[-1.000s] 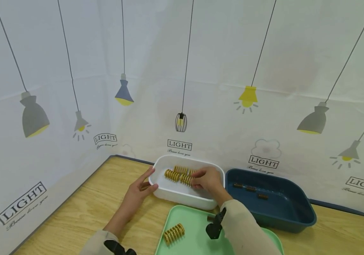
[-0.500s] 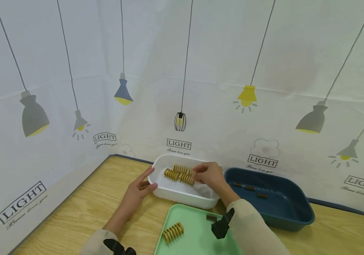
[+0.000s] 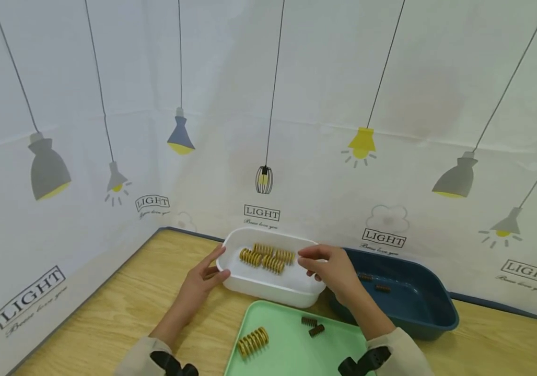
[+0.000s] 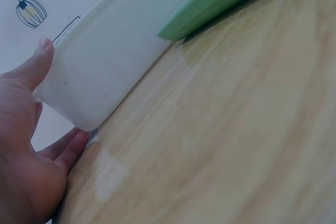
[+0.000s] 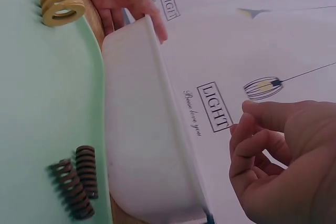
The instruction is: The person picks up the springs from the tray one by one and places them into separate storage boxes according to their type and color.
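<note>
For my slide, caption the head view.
Left hand steadies white bin of yellow springs; right hand hovers empty.

The backdrop curtain (image 3: 390, 104) bears "LIGHT" in boxed labels (image 3: 261, 212) several times over.
</note>
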Available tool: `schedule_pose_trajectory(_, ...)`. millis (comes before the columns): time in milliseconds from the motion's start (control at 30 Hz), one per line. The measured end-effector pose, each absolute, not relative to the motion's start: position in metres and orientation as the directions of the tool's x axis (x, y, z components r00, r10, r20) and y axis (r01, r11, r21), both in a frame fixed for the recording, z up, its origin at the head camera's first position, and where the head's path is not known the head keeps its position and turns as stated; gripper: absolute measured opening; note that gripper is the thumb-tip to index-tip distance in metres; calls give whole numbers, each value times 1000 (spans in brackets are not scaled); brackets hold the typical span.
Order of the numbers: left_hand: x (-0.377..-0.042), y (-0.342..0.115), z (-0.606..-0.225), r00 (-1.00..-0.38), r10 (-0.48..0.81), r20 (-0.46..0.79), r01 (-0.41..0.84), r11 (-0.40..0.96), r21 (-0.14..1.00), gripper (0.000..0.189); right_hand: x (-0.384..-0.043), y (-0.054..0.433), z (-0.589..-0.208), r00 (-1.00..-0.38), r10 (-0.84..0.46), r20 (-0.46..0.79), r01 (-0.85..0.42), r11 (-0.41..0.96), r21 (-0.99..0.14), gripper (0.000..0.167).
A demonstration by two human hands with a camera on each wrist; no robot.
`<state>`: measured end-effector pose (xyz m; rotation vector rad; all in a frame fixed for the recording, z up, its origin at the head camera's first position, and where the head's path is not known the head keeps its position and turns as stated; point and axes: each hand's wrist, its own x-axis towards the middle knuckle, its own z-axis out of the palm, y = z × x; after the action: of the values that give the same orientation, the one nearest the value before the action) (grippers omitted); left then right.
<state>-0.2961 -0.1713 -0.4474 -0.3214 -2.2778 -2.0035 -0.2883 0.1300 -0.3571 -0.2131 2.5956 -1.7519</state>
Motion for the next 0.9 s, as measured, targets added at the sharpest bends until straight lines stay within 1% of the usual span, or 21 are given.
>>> schedule_pose_trajectory(133, -296, -171, -447, -974, 96, 205, 216, 130, 968, 64, -272, 144, -355, -992, -122, 44, -84, 348, -934, 21)
schedule_pose_trajectory(267, -296, -169, -448, -976, 96, 197, 208, 124, 970, 63, -254, 156, -351, -988, -157, 15, -66, 326, -943, 27)
schedule_pose_trajectory(467, -296, -168, -448, -975, 102, 198, 211, 134, 968, 63, -231, 172, -346, -987, -163, 5, -54, 295, -954, 31)
schedule_pose_trajectory(600, -297, -168, -447, -975, 103, 196, 209, 137, 968, 63, -224, 178, -349, -979, -203, 10, -73, 308, -948, 35)
schedule_pose_trajectory(700, -296, -168, -444, -975, 97, 198, 211, 145, 967, 62, -222, 181, -352, -980, -200, 19, -84, 321, -943, 35)
schedule_pose_trajectory(800, -295, -169, -442, -976, 93, 197, 209, 160, 965, 62, -220, 185, -358, -981, -195, 9, -72, 318, -945, 35)
schedule_pose_trajectory(900, -294, -169, -443, -978, 96, 187, 201, 164, 966, 62, -217, 189, -365, -975, -221, -13, -59, 317, -947, 35)
